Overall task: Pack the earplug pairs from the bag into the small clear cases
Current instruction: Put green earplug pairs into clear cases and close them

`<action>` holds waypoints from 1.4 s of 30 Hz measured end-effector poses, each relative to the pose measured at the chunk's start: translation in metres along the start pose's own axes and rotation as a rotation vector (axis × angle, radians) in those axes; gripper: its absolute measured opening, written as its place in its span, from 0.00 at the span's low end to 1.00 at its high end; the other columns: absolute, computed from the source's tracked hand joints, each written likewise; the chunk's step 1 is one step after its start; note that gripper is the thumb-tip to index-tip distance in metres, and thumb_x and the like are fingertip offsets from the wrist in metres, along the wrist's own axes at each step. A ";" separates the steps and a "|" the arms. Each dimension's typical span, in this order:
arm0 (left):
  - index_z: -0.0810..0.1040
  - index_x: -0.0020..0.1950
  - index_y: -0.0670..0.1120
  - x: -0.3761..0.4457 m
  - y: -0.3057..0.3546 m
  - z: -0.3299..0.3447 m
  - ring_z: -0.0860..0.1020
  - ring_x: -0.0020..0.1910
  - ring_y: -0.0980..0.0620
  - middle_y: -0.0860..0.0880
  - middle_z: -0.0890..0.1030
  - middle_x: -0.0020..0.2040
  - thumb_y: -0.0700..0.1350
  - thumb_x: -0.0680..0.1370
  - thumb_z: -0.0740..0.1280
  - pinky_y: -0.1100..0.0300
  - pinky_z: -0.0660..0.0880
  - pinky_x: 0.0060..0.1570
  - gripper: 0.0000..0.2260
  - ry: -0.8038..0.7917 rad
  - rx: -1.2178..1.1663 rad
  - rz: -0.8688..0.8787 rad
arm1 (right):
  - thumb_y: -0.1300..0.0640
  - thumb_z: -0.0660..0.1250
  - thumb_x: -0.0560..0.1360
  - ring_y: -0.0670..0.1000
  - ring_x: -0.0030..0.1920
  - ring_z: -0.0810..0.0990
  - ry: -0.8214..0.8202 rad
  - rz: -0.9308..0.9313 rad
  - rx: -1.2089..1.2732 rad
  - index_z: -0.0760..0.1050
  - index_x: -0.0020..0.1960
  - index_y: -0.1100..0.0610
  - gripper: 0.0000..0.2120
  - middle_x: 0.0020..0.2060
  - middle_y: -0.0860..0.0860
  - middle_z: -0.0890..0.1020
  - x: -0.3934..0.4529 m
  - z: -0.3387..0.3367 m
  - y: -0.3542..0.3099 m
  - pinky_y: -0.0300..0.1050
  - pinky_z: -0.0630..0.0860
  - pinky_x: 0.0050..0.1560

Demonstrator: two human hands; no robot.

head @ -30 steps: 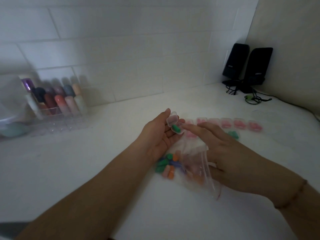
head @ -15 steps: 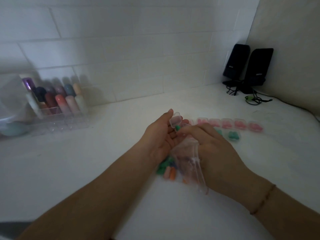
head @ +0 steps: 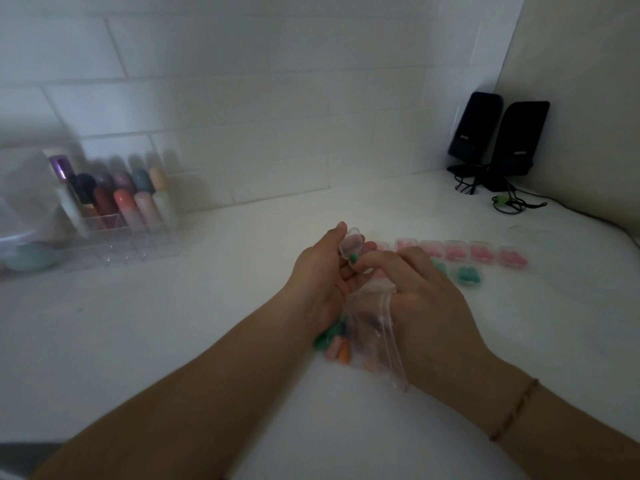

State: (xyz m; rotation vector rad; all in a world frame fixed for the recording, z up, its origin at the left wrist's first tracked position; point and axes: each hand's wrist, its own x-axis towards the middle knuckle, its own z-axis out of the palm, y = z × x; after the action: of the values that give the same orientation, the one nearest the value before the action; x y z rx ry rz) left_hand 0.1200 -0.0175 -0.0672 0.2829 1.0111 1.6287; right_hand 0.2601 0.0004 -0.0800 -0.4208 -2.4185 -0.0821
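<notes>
Left hand (head: 322,271) grips open clear case (head: 350,244); right hand (head: 420,289) pinches green earplug (head: 353,258) at it, above bag (head: 367,334).

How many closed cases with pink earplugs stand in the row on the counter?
5 show clearly, side by side to the right of the hands. A sixth seems to lie at the row's left end, mostly hidden behind the fingers of the right hand.

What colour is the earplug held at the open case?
Green; the earplug shows in the head view, at the clear case.
</notes>
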 end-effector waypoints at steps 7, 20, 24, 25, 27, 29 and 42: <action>0.77 0.55 0.36 0.001 -0.001 0.001 0.83 0.33 0.50 0.44 0.84 0.35 0.48 0.81 0.63 0.57 0.82 0.37 0.15 0.014 0.024 0.037 | 0.58 0.78 0.60 0.50 0.55 0.72 -0.049 0.014 0.133 0.84 0.42 0.47 0.12 0.57 0.45 0.79 -0.001 -0.012 0.019 0.42 0.70 0.56; 0.77 0.55 0.37 0.002 -0.001 0.002 0.82 0.38 0.48 0.39 0.82 0.46 0.49 0.81 0.62 0.56 0.83 0.37 0.15 0.010 0.038 0.036 | 0.55 0.64 0.67 0.54 0.58 0.72 -0.242 0.120 0.078 0.86 0.42 0.51 0.11 0.61 0.49 0.79 -0.001 -0.025 0.003 0.50 0.77 0.52; 0.78 0.54 0.38 0.001 -0.002 0.001 0.83 0.37 0.48 0.41 0.84 0.43 0.50 0.81 0.63 0.57 0.82 0.37 0.15 0.006 0.040 0.015 | 0.52 0.67 0.68 0.57 0.57 0.75 -0.207 0.086 0.034 0.85 0.41 0.48 0.08 0.59 0.49 0.80 0.002 -0.022 -0.002 0.55 0.78 0.46; 0.78 0.53 0.38 0.001 -0.002 0.001 0.84 0.36 0.48 0.42 0.84 0.42 0.50 0.81 0.63 0.56 0.82 0.36 0.15 0.007 0.036 0.016 | 0.50 0.63 0.68 0.56 0.56 0.75 -0.177 0.080 0.063 0.85 0.40 0.47 0.11 0.57 0.49 0.80 0.003 -0.024 -0.003 0.54 0.78 0.47; 0.78 0.53 0.37 0.002 -0.002 0.001 0.84 0.34 0.48 0.42 0.84 0.38 0.50 0.81 0.63 0.57 0.82 0.34 0.15 0.012 0.027 0.025 | 0.49 0.67 0.69 0.53 0.56 0.73 -0.153 0.070 0.080 0.84 0.42 0.43 0.07 0.57 0.48 0.80 0.005 -0.033 0.001 0.49 0.76 0.51; 0.77 0.56 0.36 0.001 -0.002 0.002 0.84 0.35 0.47 0.41 0.84 0.40 0.49 0.81 0.63 0.56 0.81 0.33 0.16 0.018 0.014 0.026 | 0.47 0.75 0.67 0.50 0.59 0.71 -0.211 0.070 0.114 0.82 0.45 0.37 0.08 0.59 0.43 0.77 0.003 -0.044 0.012 0.46 0.72 0.55; 0.79 0.55 0.41 -0.002 0.007 0.007 0.83 0.50 0.45 0.41 0.85 0.51 0.50 0.81 0.62 0.52 0.81 0.49 0.14 -0.129 0.253 0.158 | 0.35 0.72 0.61 0.47 0.29 0.80 -0.020 0.399 0.623 0.82 0.46 0.45 0.19 0.33 0.49 0.85 -0.007 -0.085 0.067 0.37 0.78 0.31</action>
State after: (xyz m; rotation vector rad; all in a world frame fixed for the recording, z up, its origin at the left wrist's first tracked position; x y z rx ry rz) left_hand 0.1201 -0.0160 -0.0571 0.6452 1.1184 1.5996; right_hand 0.3387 0.0478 -0.0225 -0.5911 -2.1815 0.8256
